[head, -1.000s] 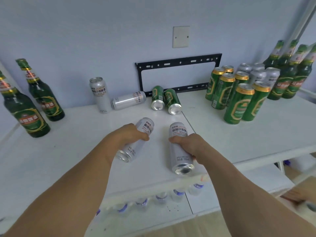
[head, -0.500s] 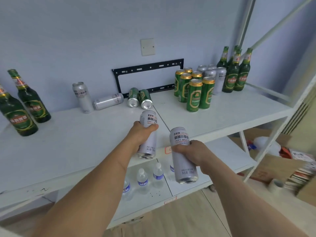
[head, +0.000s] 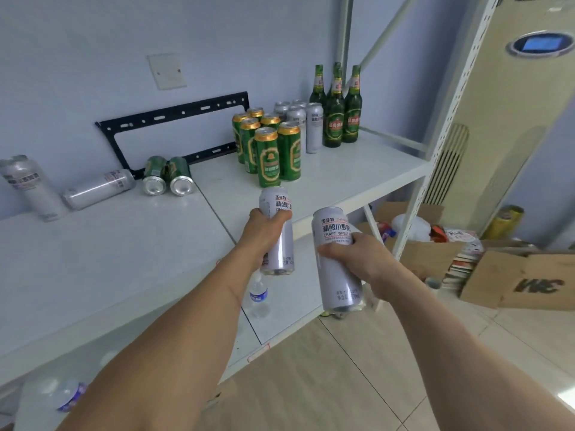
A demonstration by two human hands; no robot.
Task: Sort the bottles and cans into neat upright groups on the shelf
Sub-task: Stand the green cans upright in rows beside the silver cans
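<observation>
My left hand grips a silver can, held upright above the front edge of the white shelf. My right hand holds a second silver can upright in front of the shelf, off its edge. At the back right stand several green cans, several silver cans and green bottles, all upright. Two green cans and one silver can lie on their sides at the back. Another silver can stands at the far left.
A black metal bracket leans on the wall behind the lying cans. A white shelf post rises at the right. Small water bottles stand on the lower shelf. Cardboard boxes and stacked books sit on the floor to the right.
Both hands have lifted their silver cans off the shelf, turned them upright and carried them to the right. My view has swung right, so the left green bottles have left the frame.
</observation>
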